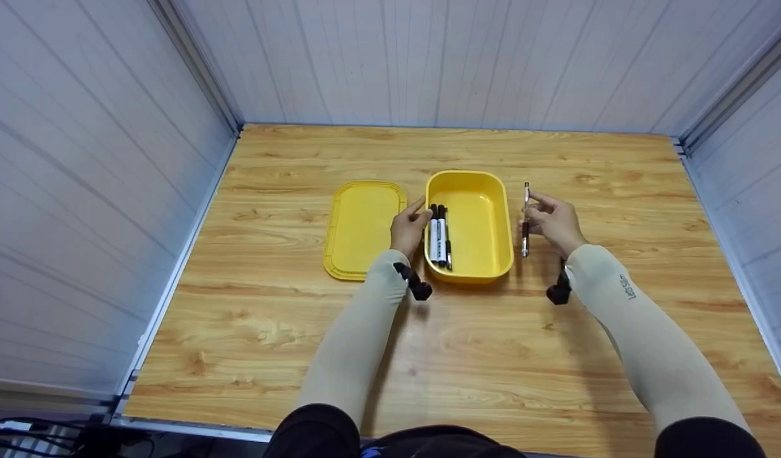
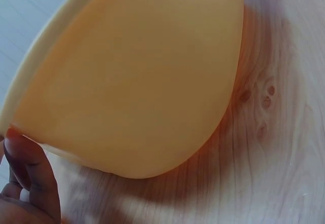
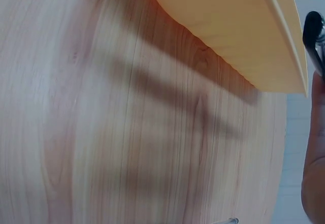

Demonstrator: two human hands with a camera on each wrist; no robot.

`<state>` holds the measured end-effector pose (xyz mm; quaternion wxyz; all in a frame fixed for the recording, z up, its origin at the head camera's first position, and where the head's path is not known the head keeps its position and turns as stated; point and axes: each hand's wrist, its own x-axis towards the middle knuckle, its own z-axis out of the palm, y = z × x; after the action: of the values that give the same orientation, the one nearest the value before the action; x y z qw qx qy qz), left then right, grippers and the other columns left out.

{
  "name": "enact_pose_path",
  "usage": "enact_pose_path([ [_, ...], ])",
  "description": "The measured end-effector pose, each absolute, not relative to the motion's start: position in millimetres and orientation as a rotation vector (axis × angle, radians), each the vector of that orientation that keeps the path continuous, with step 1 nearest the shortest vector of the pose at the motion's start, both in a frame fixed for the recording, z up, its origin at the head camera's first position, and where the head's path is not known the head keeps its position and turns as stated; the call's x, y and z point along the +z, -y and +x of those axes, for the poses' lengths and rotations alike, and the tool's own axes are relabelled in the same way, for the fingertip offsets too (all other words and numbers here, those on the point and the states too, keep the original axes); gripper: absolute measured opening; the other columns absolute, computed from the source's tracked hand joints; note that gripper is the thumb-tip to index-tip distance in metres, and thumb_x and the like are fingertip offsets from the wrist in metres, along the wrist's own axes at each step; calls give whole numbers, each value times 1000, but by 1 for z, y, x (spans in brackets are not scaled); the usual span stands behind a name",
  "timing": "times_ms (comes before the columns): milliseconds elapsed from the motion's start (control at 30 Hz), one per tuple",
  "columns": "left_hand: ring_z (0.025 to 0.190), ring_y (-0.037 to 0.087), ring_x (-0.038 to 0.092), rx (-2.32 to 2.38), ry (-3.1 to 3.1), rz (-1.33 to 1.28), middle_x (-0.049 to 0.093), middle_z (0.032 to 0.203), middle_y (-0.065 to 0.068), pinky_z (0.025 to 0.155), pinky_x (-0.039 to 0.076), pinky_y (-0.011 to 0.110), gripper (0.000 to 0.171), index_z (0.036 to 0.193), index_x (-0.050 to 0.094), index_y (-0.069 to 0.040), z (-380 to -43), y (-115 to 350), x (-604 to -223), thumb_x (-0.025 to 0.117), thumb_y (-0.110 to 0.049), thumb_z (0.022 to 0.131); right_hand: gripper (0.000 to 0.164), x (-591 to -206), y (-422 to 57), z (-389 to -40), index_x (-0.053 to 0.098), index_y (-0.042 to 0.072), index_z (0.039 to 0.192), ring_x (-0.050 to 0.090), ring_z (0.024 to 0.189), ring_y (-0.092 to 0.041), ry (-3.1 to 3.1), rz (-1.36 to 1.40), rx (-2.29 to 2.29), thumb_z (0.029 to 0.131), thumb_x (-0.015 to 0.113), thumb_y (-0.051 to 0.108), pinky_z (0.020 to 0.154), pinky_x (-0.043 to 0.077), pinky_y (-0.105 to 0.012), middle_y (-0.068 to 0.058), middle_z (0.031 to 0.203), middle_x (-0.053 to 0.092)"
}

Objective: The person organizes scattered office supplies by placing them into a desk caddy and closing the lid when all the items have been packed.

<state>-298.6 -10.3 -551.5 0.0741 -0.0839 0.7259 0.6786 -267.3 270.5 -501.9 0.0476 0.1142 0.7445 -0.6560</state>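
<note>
In the head view a yellow box (image 1: pixel 476 226) stands without its lid on the wooden table. Two white markers (image 1: pixel 438 238) with black caps lie along its left inside wall, a dark pen (image 1: pixel 448 245) beside them. My left hand (image 1: pixel 409 229) holds the box's left rim; the left wrist view shows a fingertip (image 2: pixel 23 148) against the wall under that rim. Just right of the box, my right hand (image 1: pixel 555 222) pinches a pen (image 1: pixel 526 222) with a dark lower half, held upright in the picture above the table. Only the pen's dark end (image 3: pixel 313 28) shows in the right wrist view.
The flat yellow lid (image 1: pixel 365 229) lies left of the box, close to my left hand. At the bottom of the right wrist view a small clear tip (image 3: pixel 232 221) shows on the table. White panels (image 1: pixel 428 63) enclose the table at the back and sides.
</note>
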Motion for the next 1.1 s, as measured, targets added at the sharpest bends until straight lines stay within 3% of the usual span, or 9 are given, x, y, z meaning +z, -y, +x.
enact_pose_path([
  [133, 97, 19, 64, 2031, -2202, -232, 70, 111, 13, 85, 51, 28, 43, 140, 57, -20, -299, 10, -553, 63, -19, 98, 53, -498, -266, -267, 41, 4, 149, 69, 68, -11, -2237, 341, -1986, 98, 55, 3, 71, 59, -28, 2, 91, 62],
  [367, 97, 18, 63, 2035, -2216, -234, 70, 112, 12, 86, 51, 27, 41, 139, 58, -19, -298, 9, -554, 62, -18, 98, 54, -501, -258, -268, 41, 10, 150, 68, 71, -12, -2236, 355, -1942, 99, 56, 7, 73, 59, -28, -15, 114, 56],
  [533, 102, 20, 64, 2019, -2211, -230, 70, 112, 12, 90, 51, 31, 42, 140, 57, -20, -298, 10, -553, 62, -21, 98, 55, -501, -254, -269, 40, 10, 151, 69, 70, -12, -2201, 364, -1962, 98, 56, 6, 73, 59, -28, -12, 110, 56],
  [1100, 92, 13, 60, 2030, -2189, -230, 69, 108, 6, 82, 49, 25, 42, 140, 57, -22, -296, 11, -550, 62, -20, 98, 55, -506, -239, -273, 41, 8, 150, 68, 70, -10, -2173, 366, -1933, 98, 57, 7, 78, 59, -31, -6, 105, 59],
])
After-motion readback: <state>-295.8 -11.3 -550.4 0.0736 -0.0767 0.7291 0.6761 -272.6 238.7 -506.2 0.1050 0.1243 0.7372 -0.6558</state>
